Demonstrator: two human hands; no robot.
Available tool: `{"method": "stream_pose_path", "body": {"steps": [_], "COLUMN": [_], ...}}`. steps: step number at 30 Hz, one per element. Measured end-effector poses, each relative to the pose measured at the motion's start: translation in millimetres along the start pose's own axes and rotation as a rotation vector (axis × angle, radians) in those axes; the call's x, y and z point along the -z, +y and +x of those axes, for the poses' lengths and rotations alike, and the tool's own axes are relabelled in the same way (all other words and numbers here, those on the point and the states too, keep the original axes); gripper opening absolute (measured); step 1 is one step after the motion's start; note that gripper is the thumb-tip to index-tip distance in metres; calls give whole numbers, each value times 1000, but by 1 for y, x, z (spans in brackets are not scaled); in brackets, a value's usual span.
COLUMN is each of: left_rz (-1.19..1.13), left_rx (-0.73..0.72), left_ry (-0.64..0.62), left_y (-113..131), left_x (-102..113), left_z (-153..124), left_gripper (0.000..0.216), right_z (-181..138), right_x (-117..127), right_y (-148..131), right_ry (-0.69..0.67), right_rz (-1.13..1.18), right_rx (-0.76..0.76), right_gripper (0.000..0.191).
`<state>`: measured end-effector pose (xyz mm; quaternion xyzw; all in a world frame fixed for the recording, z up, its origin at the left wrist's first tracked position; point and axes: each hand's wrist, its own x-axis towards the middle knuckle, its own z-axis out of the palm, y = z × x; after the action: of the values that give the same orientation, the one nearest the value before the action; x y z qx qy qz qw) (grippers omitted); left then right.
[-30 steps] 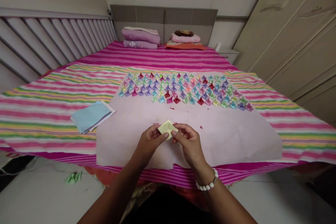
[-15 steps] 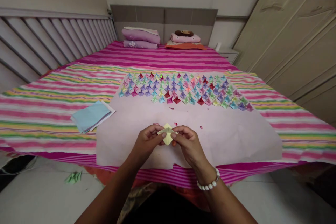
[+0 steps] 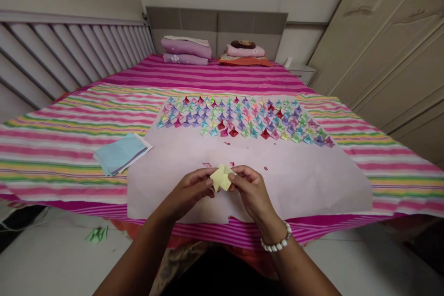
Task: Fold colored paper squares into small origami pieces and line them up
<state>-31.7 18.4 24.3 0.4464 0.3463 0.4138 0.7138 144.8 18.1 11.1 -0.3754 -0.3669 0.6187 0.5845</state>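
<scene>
While both hands meet over the near edge of the bed, I see the left hand (image 3: 189, 189) and the right hand (image 3: 250, 188) each pinching one side of a small pale yellow folded paper (image 3: 221, 178), held up between their fingertips just above the pink paper sheet (image 3: 312, 180). I judge this piece very light, thin and easily creased or torn, so it wants a gentle hold at its folded edges and corners, not across the middle. Beyond the hands, farther up the sheet, lie rows of finished coloured paper shapes (image 3: 239, 118). To the left of the left hand, a stack of light blue paper squares (image 3: 120, 153) rests on the striped bedcover (image 3: 62, 148).
</scene>
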Motion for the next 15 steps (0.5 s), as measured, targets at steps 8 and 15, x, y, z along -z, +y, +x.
{"method": "stream_pose_path", "body": {"steps": [8, 15], "left_rz": [183, 211], "left_rx": [-33, -75], "left_ry": [99, 241], "left_y": [-1, -1], "left_x": [-2, -17], "left_z": [5, 5], "left_gripper": [26, 23], "right_z": [-1, -1], "right_x": [-2, -1], "right_y": [1, 6], "right_ry": [-20, -65], "right_rz": [-35, -85], "right_rx": [1, 21], "right_gripper": [13, 13]}}
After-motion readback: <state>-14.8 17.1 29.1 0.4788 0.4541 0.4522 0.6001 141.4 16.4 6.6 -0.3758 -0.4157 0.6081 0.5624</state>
